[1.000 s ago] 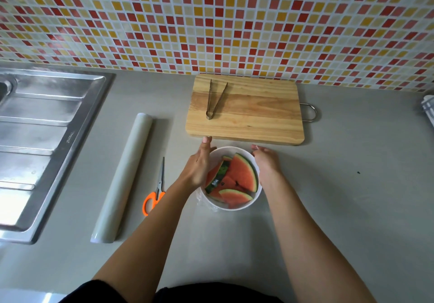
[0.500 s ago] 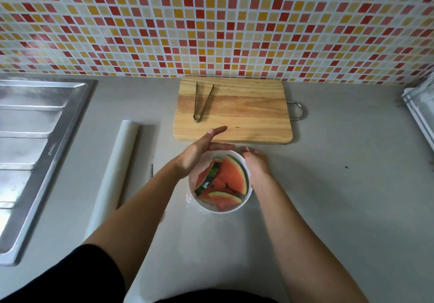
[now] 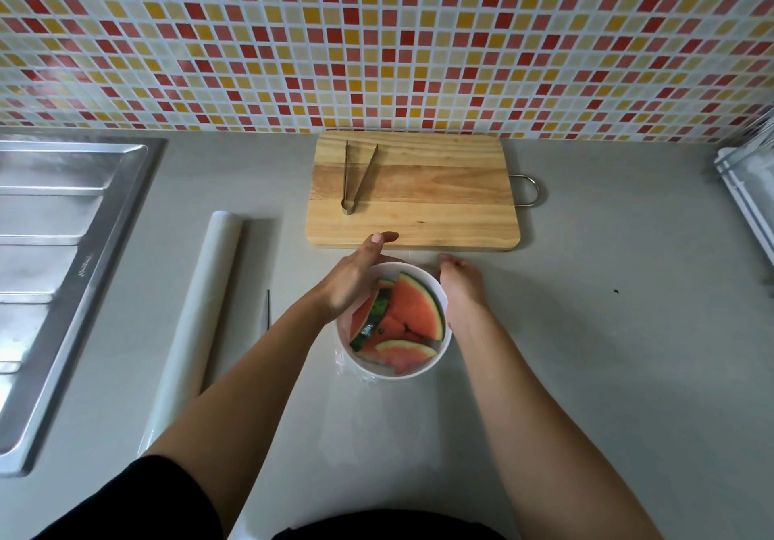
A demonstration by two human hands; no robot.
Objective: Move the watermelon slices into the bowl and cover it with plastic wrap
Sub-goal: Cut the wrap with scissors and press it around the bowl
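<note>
Between the open left hand (image 3: pixel 356 277) and right hand (image 3: pixel 463 284) sits the bowl (image 3: pixel 423 372) of watermelon slices (image 3: pixel 412 315).

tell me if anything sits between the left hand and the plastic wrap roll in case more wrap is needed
Almost nothing. The left hand hovers over the bowl's left rim, and the plastic wrap roll lies to its left on the counter. Only a thin scissor blade lies flat between them, low enough to reach over.
</note>
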